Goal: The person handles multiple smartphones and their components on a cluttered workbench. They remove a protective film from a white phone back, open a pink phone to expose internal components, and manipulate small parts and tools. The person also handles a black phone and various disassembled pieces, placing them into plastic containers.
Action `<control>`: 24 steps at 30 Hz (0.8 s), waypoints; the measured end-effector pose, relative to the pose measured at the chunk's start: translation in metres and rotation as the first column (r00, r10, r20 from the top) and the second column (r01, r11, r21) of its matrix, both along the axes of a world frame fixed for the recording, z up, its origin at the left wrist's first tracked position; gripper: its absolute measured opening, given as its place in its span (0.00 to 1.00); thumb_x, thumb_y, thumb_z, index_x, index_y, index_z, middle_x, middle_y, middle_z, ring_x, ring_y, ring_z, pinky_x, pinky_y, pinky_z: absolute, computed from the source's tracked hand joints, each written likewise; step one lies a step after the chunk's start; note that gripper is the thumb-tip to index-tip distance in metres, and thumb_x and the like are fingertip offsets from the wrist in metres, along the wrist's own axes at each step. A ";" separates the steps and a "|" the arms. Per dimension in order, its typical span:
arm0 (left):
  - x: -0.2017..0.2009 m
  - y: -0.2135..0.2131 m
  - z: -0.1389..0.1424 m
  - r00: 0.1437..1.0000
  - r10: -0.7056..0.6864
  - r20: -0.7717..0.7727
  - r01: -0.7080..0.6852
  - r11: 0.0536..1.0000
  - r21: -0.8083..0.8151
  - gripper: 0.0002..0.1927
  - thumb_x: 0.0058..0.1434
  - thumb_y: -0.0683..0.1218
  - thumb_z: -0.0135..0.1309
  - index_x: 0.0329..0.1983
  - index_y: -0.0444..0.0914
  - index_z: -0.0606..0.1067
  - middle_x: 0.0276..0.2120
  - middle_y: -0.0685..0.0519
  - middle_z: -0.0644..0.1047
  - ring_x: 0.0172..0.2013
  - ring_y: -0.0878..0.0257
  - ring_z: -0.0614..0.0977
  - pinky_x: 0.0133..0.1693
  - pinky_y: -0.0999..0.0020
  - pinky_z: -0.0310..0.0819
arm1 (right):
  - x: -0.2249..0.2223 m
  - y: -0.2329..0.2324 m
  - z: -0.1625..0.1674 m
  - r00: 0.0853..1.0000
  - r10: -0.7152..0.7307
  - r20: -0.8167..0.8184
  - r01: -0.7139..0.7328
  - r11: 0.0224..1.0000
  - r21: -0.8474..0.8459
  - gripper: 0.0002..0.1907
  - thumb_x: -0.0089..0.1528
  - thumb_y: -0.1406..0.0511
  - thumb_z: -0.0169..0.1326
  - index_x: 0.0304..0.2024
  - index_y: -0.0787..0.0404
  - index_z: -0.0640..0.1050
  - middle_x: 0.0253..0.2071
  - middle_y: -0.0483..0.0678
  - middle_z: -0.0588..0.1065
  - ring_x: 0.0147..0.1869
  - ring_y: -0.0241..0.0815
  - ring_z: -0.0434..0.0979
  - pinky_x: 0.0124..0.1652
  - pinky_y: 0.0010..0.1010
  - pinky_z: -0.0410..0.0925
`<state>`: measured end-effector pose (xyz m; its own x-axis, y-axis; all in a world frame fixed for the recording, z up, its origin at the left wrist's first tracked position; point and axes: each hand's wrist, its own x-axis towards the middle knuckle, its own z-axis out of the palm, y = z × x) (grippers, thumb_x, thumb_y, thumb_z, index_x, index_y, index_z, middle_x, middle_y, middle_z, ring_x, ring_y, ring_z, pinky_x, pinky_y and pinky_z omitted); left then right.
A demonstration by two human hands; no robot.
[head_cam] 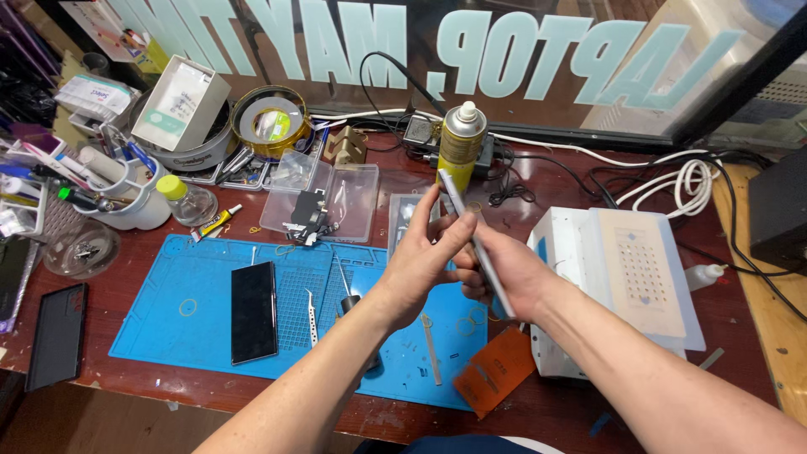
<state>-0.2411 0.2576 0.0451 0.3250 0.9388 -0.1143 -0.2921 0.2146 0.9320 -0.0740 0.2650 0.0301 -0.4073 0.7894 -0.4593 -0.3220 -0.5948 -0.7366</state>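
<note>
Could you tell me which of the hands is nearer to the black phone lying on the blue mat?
Left. The left hand is just right of the black phone; the right hand is farther right, beyond it.

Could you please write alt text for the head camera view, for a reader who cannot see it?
Two bare hands, left hand and right hand, hold a thin phone edge-on above a blue work mat. A dark phone and tweezers lie on the mat, with a spray can behind on the cluttered red-brown table.
</note>
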 end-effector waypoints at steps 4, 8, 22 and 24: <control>-0.047 0.023 -0.034 0.986 0.164 0.026 -0.163 0.986 -0.022 0.32 0.57 0.50 0.61 0.63 0.36 0.66 0.46 0.47 0.78 0.42 0.62 0.81 0.43 0.60 0.78 | -0.079 0.021 -0.012 0.957 -0.035 0.289 0.011 0.996 0.085 0.22 0.70 0.52 0.40 0.53 0.59 0.76 0.37 0.45 0.76 0.35 0.34 0.75 0.31 0.29 0.71; -0.141 0.062 -0.074 0.906 0.249 0.342 -0.145 0.942 -0.303 0.26 0.61 0.45 0.54 0.61 0.26 0.70 0.47 0.40 0.79 0.46 0.50 0.84 0.50 0.51 0.80 | -0.130 0.054 -0.028 0.854 0.198 0.480 -0.303 0.941 0.153 0.21 0.69 0.54 0.43 0.57 0.56 0.76 0.46 0.47 0.79 0.45 0.36 0.79 0.41 0.31 0.73; -0.441 0.081 -0.137 0.258 0.299 -0.919 -0.770 0.638 -0.009 0.32 0.52 0.47 0.70 0.58 0.31 0.74 0.51 0.38 0.81 0.47 0.48 0.85 0.51 0.49 0.80 | -0.055 0.095 -0.120 -0.125 0.001 0.992 -0.147 0.989 -0.019 0.43 0.54 0.56 0.65 0.70 0.52 0.66 0.64 0.64 0.66 0.65 0.63 0.71 0.62 0.45 0.68; -0.441 0.082 -0.152 0.120 0.281 -0.952 -0.702 0.702 0.119 0.41 0.46 0.50 0.75 0.61 0.34 0.71 0.52 0.39 0.80 0.51 0.48 0.82 0.55 0.53 0.75 | -0.058 0.095 -0.122 -0.184 0.086 0.979 -0.154 0.981 -0.115 0.45 0.55 0.55 0.66 0.71 0.54 0.63 0.63 0.65 0.67 0.66 0.62 0.71 0.63 0.43 0.67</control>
